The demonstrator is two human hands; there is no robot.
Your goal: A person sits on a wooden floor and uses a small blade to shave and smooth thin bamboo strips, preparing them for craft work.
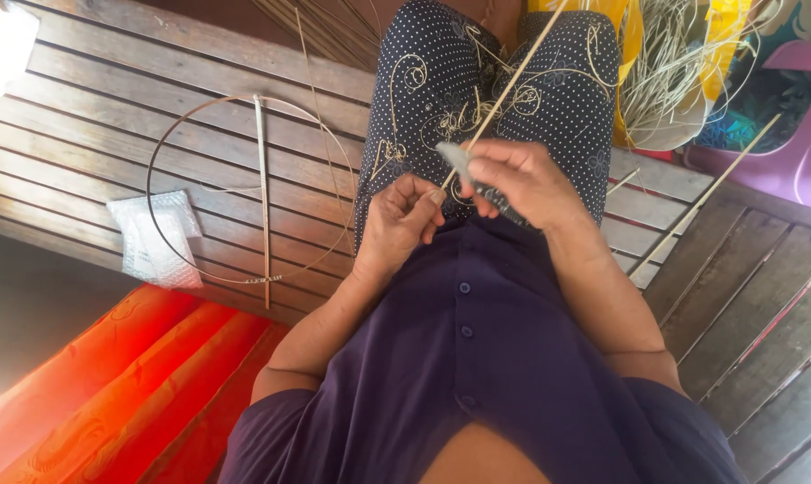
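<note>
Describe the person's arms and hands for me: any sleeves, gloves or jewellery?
Both forearms are bare. The left hand and right hand wear no gloves, and no rings, bracelets or watch show. The dark purple buttoned shirt has short sleeves that end above the elbows. Fingernails look short and unpainted.

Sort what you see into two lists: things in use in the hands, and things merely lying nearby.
In use: left hand and right hand gripping a thin cane stick; knife in the right.

Lying about: wire hoop, plastic bag, bundle of split strips, orange cloth.

Both hands grip a thin bamboo strip.
</note>
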